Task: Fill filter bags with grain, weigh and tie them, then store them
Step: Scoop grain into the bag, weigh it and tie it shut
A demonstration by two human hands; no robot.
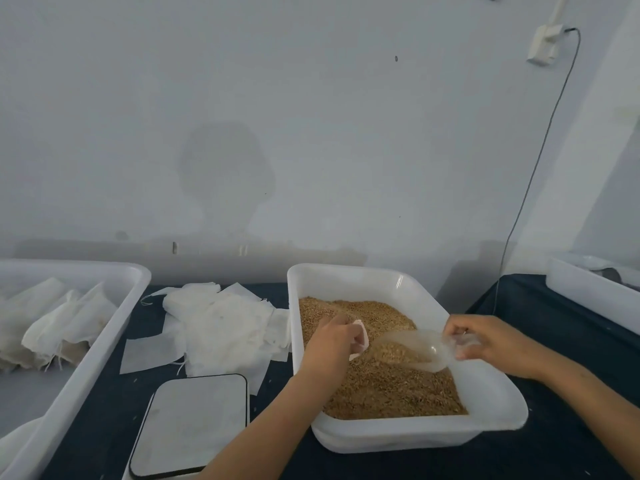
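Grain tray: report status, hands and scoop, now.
Right hand grips clear scoop, loaded with grain, over grain tray. Left hand holds filter bag at scoop's mouth. Nothing blocking; scale bare.

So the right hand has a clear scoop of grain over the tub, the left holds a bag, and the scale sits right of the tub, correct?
Not quite: in the head view the scale sits left of the tub. The rest holds: the right hand holds the clear scoop of grain, the left hand a bag.
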